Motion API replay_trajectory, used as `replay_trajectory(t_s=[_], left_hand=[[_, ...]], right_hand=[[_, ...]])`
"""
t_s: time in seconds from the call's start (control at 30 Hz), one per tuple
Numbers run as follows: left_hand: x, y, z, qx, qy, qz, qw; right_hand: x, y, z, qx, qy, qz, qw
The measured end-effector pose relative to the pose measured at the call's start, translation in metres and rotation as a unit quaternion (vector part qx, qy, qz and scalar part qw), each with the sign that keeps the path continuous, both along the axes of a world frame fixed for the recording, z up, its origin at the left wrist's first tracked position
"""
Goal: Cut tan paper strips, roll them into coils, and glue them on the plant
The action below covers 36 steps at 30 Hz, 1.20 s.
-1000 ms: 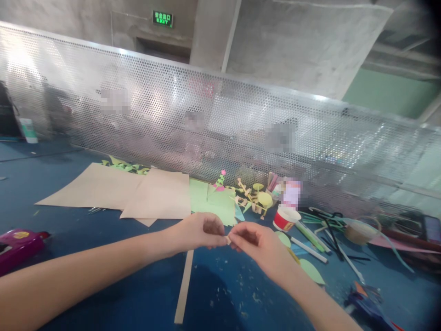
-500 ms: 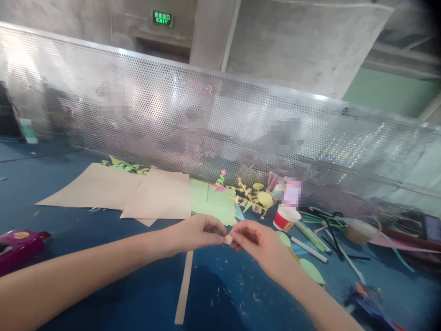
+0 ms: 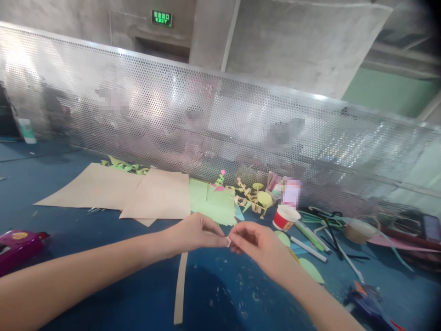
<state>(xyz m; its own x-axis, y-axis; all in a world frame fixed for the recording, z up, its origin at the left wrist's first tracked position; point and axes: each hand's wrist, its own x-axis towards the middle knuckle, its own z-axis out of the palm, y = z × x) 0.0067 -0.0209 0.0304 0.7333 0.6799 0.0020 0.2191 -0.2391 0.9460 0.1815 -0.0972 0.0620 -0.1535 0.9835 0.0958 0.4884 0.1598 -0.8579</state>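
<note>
My left hand [image 3: 203, 233] and my right hand [image 3: 253, 240] meet over the middle of the table, fingertips nearly touching. Between them they pinch a small tan bit of paper [image 3: 228, 242], mostly covered by the fingers. A long tan paper strip [image 3: 179, 289] extends toward me from beneath my left hand. Its far end is hidden there, so I cannot tell whether it joins the pinched bit.
Large tan paper sheets [image 3: 158, 195] and green sheets [image 3: 217, 204] lie beyond my hands. Paper flower stems [image 3: 263, 198], a red-and-white paper cup [image 3: 285, 217] and pens [image 3: 310, 248] are at right. A purple tool [image 3: 19, 246] sits left. A perforated metal screen [image 3: 227, 124] stands behind.
My fingertips have shifted slightly and less of the pinched paper shows. The upper part of the long strip has swung a little left and now bends more.
</note>
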Motion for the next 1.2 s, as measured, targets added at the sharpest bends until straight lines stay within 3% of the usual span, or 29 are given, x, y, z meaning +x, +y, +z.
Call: replay_trajectory(t_s=[0.17,0.5,0.67,0.9,1.03,1.2], left_hand=[[0.001,-0.002,0.001,0.004,-0.004,0.021,1.000],[0.001,-0.004,0.002,0.030,-0.005,-0.014,0.999],[0.002,-0.005,0.001,0.015,-0.016,-0.028,0.999],[0.003,-0.002,0.005,0.000,-0.020,0.003,1.000],[0.002,0.000,0.005,-0.045,-0.005,-0.018,0.999],[0.001,0.000,0.002,-0.039,-0.019,-0.027,0.999]], right_hand=[[-0.002,0.000,-0.003,-0.016,0.028,-0.003,0.999],[-0.002,0.001,-0.006,-0.023,0.043,0.005,0.999],[-0.002,0.001,-0.006,-0.036,0.027,-0.002,0.999],[0.004,0.002,-0.004,-0.046,0.042,0.016,0.998],[0.007,0.003,-0.004,-0.039,0.039,0.015,0.998],[0.007,0.005,-0.007,-0.039,0.052,0.011,0.998]])
